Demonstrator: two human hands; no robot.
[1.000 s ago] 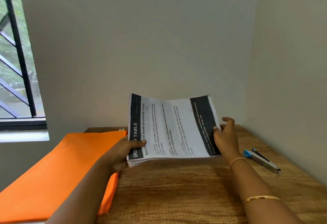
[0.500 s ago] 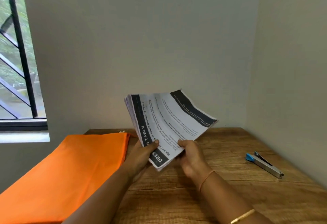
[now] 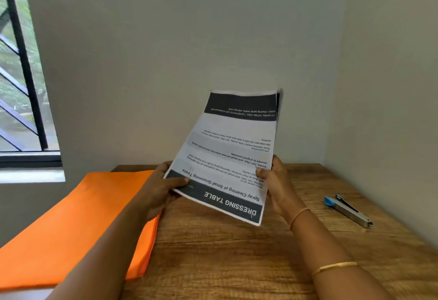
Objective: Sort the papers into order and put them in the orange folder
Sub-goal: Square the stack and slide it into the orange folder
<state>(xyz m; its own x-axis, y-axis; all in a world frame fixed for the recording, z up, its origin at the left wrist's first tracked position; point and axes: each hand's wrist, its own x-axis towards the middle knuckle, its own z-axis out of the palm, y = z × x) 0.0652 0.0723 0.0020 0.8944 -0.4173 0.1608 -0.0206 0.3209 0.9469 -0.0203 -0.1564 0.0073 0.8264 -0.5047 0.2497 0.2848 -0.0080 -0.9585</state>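
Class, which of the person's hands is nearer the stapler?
Right. The right hand is left of the stapler; the left hand lies farther left, beyond the papers.

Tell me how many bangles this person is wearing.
2, both on the right forearm: a thin bangle at the wrist and a gold bangle farther up. The left forearm shows none, but part of it is out of frame.

One paper stack (image 3: pixel 233 155), one orange folder (image 3: pixel 78 223), one stapler (image 3: pixel 348 210) (two hands (image 3: pixel 161 191) (image 3: pixel 276 187))
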